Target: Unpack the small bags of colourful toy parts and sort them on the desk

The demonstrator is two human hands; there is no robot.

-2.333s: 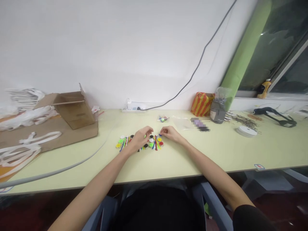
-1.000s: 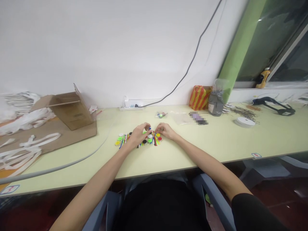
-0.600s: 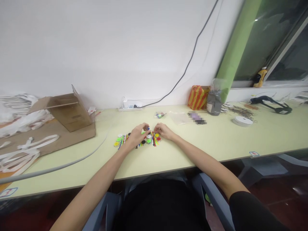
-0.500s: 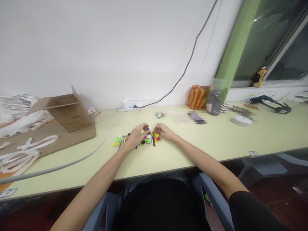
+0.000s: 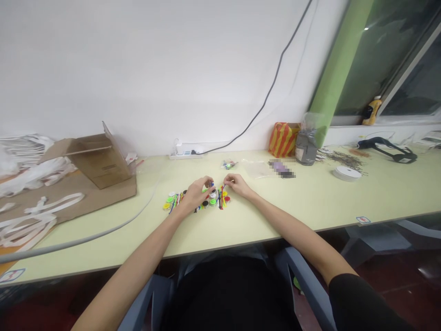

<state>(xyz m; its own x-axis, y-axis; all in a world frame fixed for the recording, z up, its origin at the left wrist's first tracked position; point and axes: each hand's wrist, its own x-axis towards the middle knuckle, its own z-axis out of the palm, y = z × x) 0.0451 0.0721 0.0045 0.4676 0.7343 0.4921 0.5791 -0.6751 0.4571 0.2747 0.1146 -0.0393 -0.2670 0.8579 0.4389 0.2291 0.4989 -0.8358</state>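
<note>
On the table, small round pieces with green, white, yellow, red and black tops (image 5: 212, 202) lie in a row, with thin coloured strips (image 5: 221, 201) between them. My left hand (image 5: 196, 194) is bent over the middle of the row, its fingers pinched on a small dark blue piece (image 5: 212, 184). Just right of it, my right hand (image 5: 237, 185) holds a thin blue strip (image 5: 224, 186) by thumb and fingertip, above the right end of the row. Part of the row is hidden under my left hand and wrist. The exact kind of these pieces is too small to tell.
Behind my hands is a small clear bag of coloured pieces (image 5: 228, 164). A power strip (image 5: 186, 155) stands by the wall. On the left are a cardboard box (image 5: 99, 161) and a grey cable (image 5: 103, 233); on the right, a white roll (image 5: 347, 173) and a grey bag (image 5: 306, 147).
My right hand has lifted a thin blue strip from the right end of the row and shifted slightly right. My left hand stays in place with the blue piece.
</note>
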